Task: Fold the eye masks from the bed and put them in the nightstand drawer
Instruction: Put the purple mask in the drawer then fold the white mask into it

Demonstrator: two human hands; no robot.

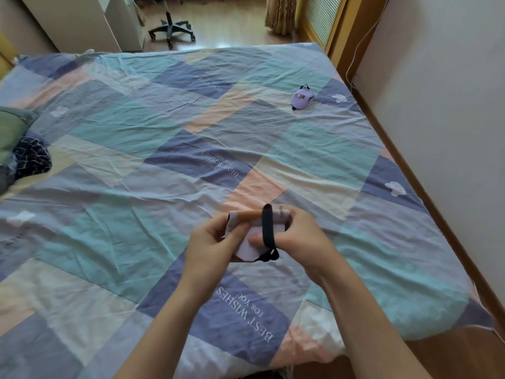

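left hand (211,239): fingers curled round left side of the folded eye mask (247,242), holds it up just above the bedspread (123,165), near the bed's near edge.
right hand (296,236): curled onto right side of the same mask, thumb pressing the pale face; black strap (267,228) runs over the fold, loops out below by the thumb.
held mask: pale lilac, folded small, orange patch at top edge; between both hands, not touching the bed.
handling (judgement): light, soft, padded; will spring open if let go; strap elastic and loose, likely to snag. Best hold = pinch across folded edges, strap tucked or wrapped round.
step (judgement): fold about done, strap being wound; drawer move not yet done.
second eye mask (302,97): purple, lies flat and unfolded far right on the bedspread, well apart from the hands, near the wall-side edge.
dark clothing (31,157): heap at left edge, beside green pillow (13,129).
office chair base (172,27): on floor beyond the bed.
nightstand drawer: not in view.
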